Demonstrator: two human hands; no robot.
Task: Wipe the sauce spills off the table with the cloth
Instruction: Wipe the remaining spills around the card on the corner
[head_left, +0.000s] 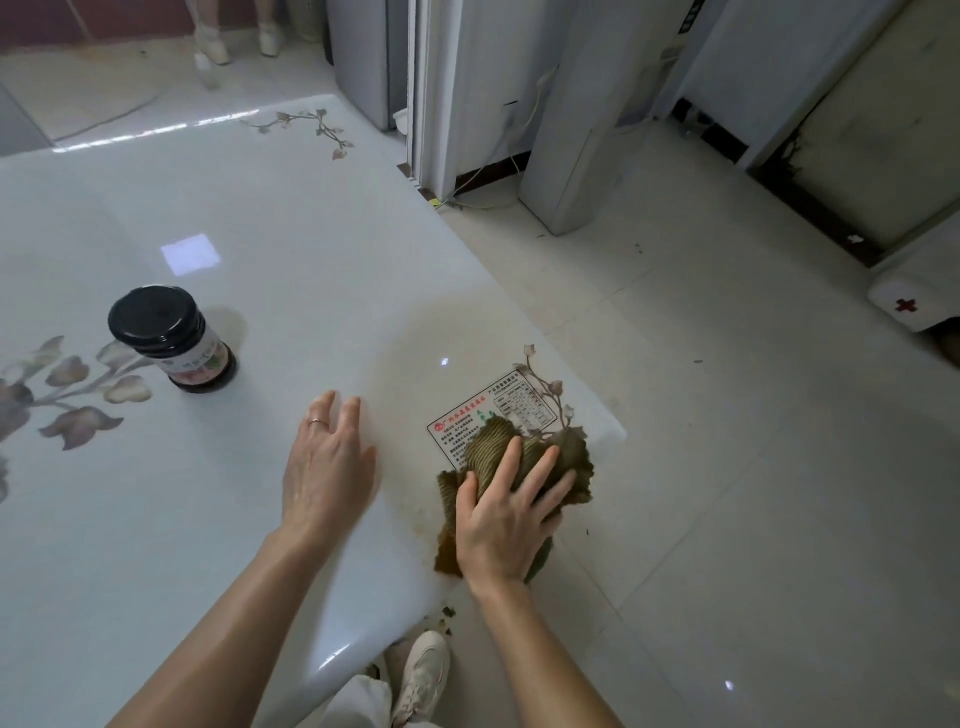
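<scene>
Fingers of the right hand (506, 519) lay spread flat on the olive cloth (519, 462), pressing it onto the table (249, 208) at its near right corner; the left hand (327, 467) rested open beside it, a dark-lidded jar (174, 338) well beyond its fingertips

Your two bare forearms reach forward from the bottom edge, left one angled inward. Your left hand (327, 467) lies flat, palm down, fingers together and pointing away from you, a ring on one finger. Your right hand (506, 519) sits to its right, palm down, fingers spread and pressing onto the cloth (493, 452), wrist slightly bent.
</scene>
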